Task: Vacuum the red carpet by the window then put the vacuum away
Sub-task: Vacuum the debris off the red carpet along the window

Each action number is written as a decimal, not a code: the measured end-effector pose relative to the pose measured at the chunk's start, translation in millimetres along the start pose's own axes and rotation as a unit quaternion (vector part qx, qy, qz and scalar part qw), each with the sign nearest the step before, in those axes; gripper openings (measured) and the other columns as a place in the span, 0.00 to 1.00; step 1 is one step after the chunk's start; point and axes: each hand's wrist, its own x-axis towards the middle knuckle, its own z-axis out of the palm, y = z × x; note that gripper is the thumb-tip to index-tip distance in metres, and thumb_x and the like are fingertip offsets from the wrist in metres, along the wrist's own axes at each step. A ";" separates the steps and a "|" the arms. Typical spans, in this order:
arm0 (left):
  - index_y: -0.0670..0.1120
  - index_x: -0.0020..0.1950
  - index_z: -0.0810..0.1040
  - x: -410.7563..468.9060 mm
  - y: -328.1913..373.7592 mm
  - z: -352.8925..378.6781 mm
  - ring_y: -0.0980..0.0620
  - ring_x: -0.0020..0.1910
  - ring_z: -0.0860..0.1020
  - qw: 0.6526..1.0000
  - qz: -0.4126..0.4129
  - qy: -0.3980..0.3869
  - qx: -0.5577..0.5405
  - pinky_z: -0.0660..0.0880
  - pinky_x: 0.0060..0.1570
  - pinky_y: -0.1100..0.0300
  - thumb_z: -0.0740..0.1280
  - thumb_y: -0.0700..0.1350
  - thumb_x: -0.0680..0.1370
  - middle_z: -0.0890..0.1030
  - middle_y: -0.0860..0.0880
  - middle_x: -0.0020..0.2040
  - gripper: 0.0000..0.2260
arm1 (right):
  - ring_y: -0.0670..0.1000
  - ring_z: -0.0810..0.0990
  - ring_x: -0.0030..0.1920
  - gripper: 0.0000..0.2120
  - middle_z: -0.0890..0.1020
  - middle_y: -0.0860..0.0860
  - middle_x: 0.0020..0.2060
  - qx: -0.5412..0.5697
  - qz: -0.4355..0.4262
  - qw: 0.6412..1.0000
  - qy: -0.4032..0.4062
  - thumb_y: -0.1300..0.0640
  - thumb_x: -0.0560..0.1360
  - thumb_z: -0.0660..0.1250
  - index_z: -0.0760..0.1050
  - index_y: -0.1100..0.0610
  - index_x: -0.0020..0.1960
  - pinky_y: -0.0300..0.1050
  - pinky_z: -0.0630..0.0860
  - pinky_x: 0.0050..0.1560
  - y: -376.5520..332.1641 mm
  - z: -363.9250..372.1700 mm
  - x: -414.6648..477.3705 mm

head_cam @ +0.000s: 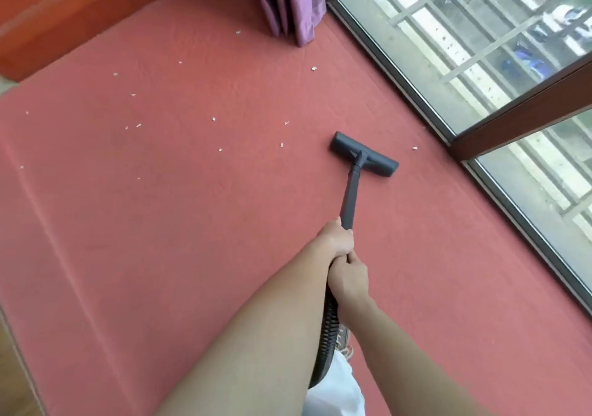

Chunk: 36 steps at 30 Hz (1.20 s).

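Left hand (pixel 336 239) and right hand (pixel 347 278) grip the dark plastic vacuum tube (pixel 350 198); its flat nozzle (pixel 365 154) lies near the brown window frame (pixel 528 113), and the red carpet (pixel 192 223) stretches wide leftward.

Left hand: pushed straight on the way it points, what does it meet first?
The left hand, gripping the black vacuum tube, points along it. First in that line is likely the dark grey flat floor nozzle on the red carpet; depth is hard to judge.

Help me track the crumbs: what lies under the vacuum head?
The vacuum head rests flat on the red carpet. Anything beneath it is covered; scraps show only around it, one toward the window.
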 end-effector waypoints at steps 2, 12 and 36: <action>0.50 0.82 0.53 8.3 10.9 -8.8 0.42 0.71 0.70 0.999 -0.014 0.037 -0.035 0.66 0.71 0.51 0.56 0.47 0.84 0.67 0.45 0.76 0.26 | 0.54 0.74 0.27 0.12 0.78 0.58 0.37 -0.006 0.004 0.999 -0.038 0.56 0.83 0.54 0.75 0.55 0.58 0.41 0.73 0.22 -19.3 -3.1 9.2; 0.51 0.82 0.52 14.9 47.2 -7.0 0.43 0.73 0.68 0.999 -0.015 0.038 0.019 0.64 0.73 0.51 0.56 0.47 0.84 0.65 0.47 0.77 0.27 | 0.48 0.75 0.20 0.17 0.80 0.53 0.35 0.055 0.001 0.998 -0.019 0.58 0.83 0.51 0.73 0.46 0.63 0.39 0.72 0.22 -37.8 -13.9 20.9; 0.49 0.82 0.54 17.2 -41.9 -104.3 0.42 0.71 0.70 0.971 -0.062 0.164 -0.164 0.66 0.68 0.54 0.57 0.45 0.84 0.69 0.44 0.74 0.26 | 0.50 0.68 0.21 0.11 0.71 0.55 0.28 -0.076 0.027 0.983 -0.166 0.55 0.82 0.52 0.72 0.57 0.52 0.42 0.71 0.25 -46.7 88.5 20.6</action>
